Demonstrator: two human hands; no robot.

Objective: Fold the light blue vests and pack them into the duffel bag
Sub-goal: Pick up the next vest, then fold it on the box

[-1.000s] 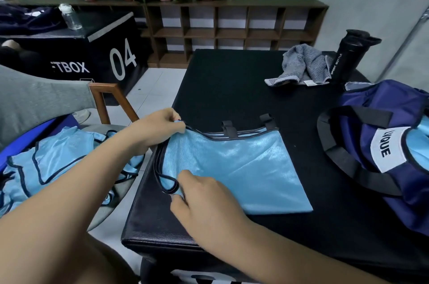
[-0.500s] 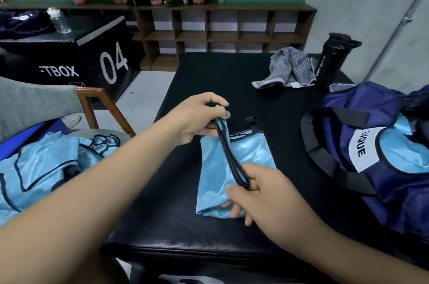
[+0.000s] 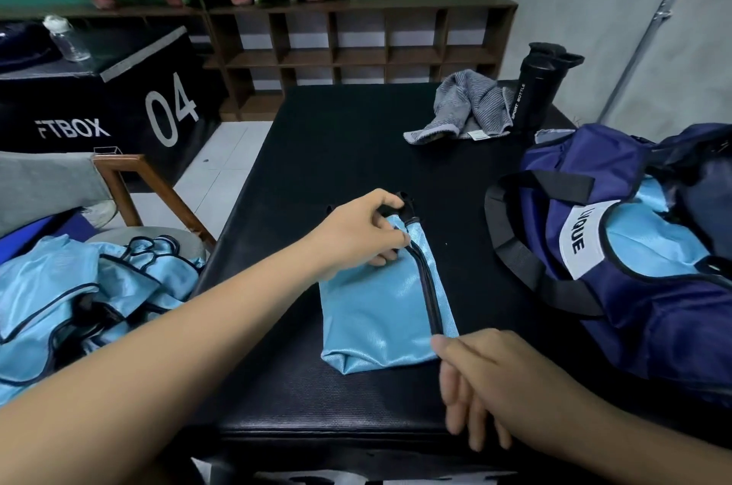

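A light blue vest (image 3: 380,310), folded into a narrow strip with its black trim on top, lies on the black table (image 3: 336,151). My left hand (image 3: 362,231) pinches the vest's far end by the black straps. My right hand (image 3: 475,377) hovers at the near right corner, fingers loose and pointing down, thumb touching the trim's end. The navy duffel bag (image 3: 618,286) lies open at the right, with light blue vests (image 3: 649,243) inside. A heap of unfolded light blue vests (image 3: 79,302) sits on a chair at the left.
At the table's far right lie a grey towel (image 3: 463,104) and a black sport bottle (image 3: 534,84). A wooden chair frame (image 3: 130,183) stands left of the table. A black box marked 04 (image 3: 119,104) and a low wooden shelf (image 3: 356,40) with potted plants stand behind.
The spread vest was folded over from the left into a narrow strip. My left hand carried its edge across and set it down; my right hand let go of the trim.
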